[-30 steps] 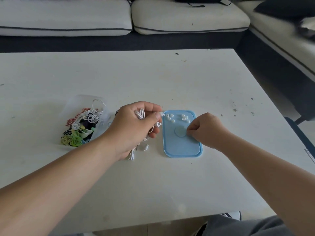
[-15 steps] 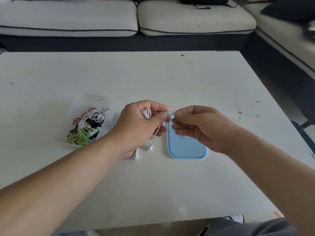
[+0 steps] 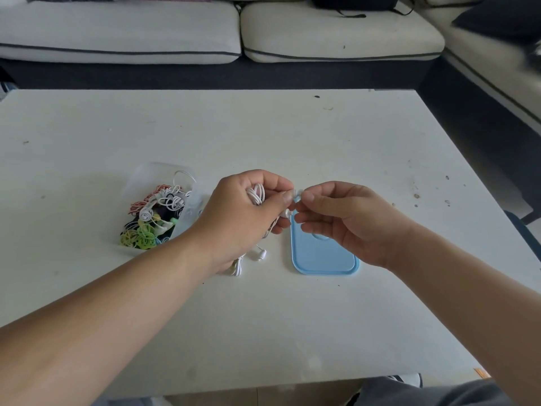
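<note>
At the centre of the frame the right hand [image 3: 345,221] pinches a small white tip [image 3: 298,195] between thumb and forefinger, with its other fingers loosely curled beneath. Meeting it from the left, the left hand [image 3: 243,218] grips a coiled white earphone [image 3: 257,194]. Its thumb and forefinger pinch near a bud [image 3: 288,213] that pokes out just below the thumb. Both hands are held above the table [image 3: 292,136], over the upper end of the blue lid [image 3: 322,259].

The step looks like seating the tip on the bud. The left hand should hold the bud steady with its nozzle facing right. The right hand should then push the tip straight on with a slight twist (a skewed push would likely fold the soft rim or flick it away). Working over the lid means a dropped tip should land where it can be found.

The tip is tiny and half covered by fingertips, so it is impossible to tell whether it already sits on the nozzle. The right hand hides the lid's upper half. The cord vanishes under the left hand, and only a second bud [image 3: 261,254] and a loop show below it. Left of centre, a clear box [image 3: 152,177] holds tangled cords [image 3: 158,212], and its walls are barely visible.
</note>
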The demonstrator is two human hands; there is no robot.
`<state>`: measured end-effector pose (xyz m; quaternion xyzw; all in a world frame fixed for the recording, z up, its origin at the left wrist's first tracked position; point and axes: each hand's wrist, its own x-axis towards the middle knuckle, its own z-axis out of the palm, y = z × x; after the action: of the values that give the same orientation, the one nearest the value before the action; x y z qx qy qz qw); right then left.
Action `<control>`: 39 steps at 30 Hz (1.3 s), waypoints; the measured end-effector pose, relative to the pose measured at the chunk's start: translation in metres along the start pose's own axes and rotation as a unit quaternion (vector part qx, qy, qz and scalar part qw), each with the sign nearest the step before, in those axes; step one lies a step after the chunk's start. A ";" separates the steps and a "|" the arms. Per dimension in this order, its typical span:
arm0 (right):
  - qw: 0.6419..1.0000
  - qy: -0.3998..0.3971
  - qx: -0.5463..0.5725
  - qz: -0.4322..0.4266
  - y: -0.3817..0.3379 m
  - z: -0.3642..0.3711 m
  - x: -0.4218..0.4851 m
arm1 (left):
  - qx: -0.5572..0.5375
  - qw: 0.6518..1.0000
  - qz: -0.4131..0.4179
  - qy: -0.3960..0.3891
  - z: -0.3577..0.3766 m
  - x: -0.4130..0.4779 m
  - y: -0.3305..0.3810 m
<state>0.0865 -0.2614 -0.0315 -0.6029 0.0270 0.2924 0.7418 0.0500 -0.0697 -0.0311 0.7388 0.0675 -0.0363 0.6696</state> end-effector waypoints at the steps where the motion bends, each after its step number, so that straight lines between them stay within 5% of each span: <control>1: 1.000 0.002 -0.002 -0.006 0.000 0.000 0.000 | 0.001 1.000 0.001 0.003 0.000 0.000 0.000; 16: 0.993 0.072 -0.034 -0.092 0.007 0.018 0.001 | 0.007 0.999 0.005 0.036 0.000 0.001 0.001; 39: 0.997 -0.067 0.030 0.007 0.005 0.002 0.006 | -0.052 0.998 -0.018 -0.016 -0.003 -0.001 0.005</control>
<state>0.0882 -0.2570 -0.0377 -0.5590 -0.0096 0.3367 0.7577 0.0499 -0.0675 -0.0259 0.7008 0.0718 -0.0562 0.7075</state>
